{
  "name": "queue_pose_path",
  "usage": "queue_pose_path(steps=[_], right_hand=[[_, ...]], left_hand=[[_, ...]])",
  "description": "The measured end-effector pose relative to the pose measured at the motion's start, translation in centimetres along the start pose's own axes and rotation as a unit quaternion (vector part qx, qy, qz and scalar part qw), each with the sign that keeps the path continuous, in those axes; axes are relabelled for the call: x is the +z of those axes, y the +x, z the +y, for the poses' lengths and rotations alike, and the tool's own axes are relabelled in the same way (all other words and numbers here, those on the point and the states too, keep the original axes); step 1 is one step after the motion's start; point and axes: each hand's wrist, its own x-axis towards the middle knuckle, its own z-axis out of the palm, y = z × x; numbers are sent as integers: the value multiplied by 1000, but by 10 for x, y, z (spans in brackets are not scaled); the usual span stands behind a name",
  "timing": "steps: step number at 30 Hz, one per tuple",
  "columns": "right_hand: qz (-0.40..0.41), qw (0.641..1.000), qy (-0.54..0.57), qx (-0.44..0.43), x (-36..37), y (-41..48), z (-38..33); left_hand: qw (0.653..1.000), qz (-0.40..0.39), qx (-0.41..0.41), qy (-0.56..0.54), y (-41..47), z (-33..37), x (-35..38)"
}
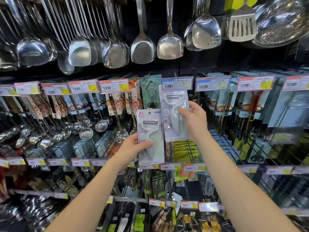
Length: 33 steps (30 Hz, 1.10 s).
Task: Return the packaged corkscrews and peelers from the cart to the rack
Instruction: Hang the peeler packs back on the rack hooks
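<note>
1. Position: the right grip point(194, 118) holds the upper peeler pack point(173, 104) against the rack point(200, 64), with its top edge just under a blue price tag point(177, 83). Whether its hang hole is on a hook cannot be told.
2. The left grip point(133, 148) holds the lower peeler pack point(150, 126) in front of the rack, off any hook.
3. Grip state: each pinches its pack low down, thumb on the front blister, other digits behind.
4. Handling (judged): the packs are light, the card is stiff but bendable, and the blister is smooth and may slip.
5. Take hold at the card's lower half, leaving the hang hole free.
</note>
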Motion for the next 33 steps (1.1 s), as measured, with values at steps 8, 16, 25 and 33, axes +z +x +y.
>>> queue_pose_path(steps=[8,16,25,33], right_hand=[[10,1000,-4,8,-9,6,4],[-19,999,-32,-4,-8,8,-1],[-40,998,-43,-20,-15,5,0],[-40,998,-35,-17,-10,9,-10]], left_hand=[[1000,2,-5,9,2,-3,-3],[1000,-4,-5,17,5,-2,1],[1000,-2,-13,27,4,-5,3],[1000,-2,-16,22,5,-6,5]])
